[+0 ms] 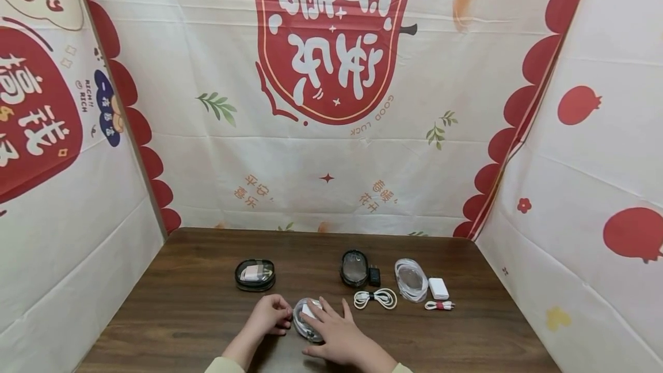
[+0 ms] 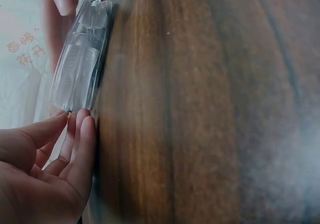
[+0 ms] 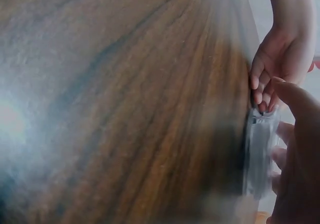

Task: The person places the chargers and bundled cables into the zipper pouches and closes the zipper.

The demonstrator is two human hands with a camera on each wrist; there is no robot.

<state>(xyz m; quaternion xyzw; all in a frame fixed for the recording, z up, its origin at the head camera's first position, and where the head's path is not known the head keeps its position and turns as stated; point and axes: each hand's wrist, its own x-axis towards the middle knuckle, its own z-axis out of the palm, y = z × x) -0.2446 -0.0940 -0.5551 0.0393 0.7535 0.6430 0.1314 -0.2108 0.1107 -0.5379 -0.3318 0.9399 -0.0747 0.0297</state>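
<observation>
An oval clear case with a pale edge (image 1: 300,327) lies flat on the table, with something white inside it. My left hand (image 1: 269,314) is at the case's left edge; in the left wrist view its thumb and forefinger pinch a small dark zipper pull (image 2: 68,111) at the case's end. Across the top of the case rests my right hand (image 1: 336,330), its fingers spread and fairly straight, hiding part of it. In the right wrist view, the fingertips (image 3: 277,156) of that hand touch the case's face.
On the brown table (image 1: 181,304) stands a black-edged oval case (image 1: 255,275) with contents, at left. Farther right lie another black-edged case (image 1: 354,268), a black charger (image 1: 374,276), a white cable (image 1: 375,298), a white-edged case (image 1: 411,280), a white charger (image 1: 438,288) and a short cable (image 1: 439,305).
</observation>
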